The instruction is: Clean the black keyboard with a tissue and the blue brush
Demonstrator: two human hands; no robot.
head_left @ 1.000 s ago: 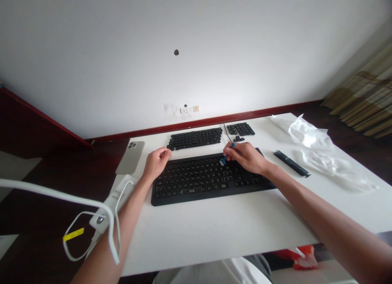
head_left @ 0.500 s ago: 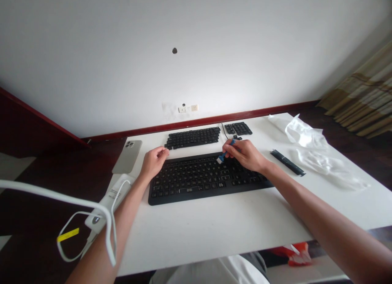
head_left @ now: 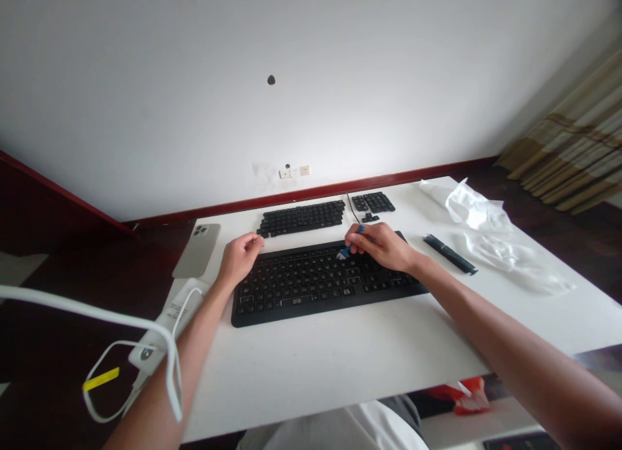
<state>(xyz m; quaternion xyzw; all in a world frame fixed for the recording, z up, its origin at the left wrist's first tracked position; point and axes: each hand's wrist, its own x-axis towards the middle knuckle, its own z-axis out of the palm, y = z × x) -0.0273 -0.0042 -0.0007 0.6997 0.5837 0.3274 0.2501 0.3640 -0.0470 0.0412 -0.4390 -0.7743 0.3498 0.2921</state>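
Observation:
A black keyboard base (head_left: 291,288) with its keycaps off lies on the white table, showing rows of bare key sockets. My right hand (head_left: 381,246) is closed around a small blue brush (head_left: 345,250), whose pale bristles touch the upper right part of the sockets. At the base's upper left corner rests my left hand (head_left: 239,259), its fingers curled in; whether anything is between them is hidden. Behind the base sit the removed keycaps (head_left: 304,218), laid out in rows. A smaller block of keycaps (head_left: 379,202) and a few arrow keycaps (head_left: 370,217) lie farther right.
A phone (head_left: 197,250) lies face down at the left edge, near a white power strip (head_left: 170,314) with a looping white cable (head_left: 97,307). On the right are a black strip-shaped piece (head_left: 451,254) and crumpled clear plastic (head_left: 479,207). A wall stands behind the table.
The brush tip has moved slightly left over the sockets, with my right hand shifting along. My left hand stays at the corner. The whole view has shifted a little.

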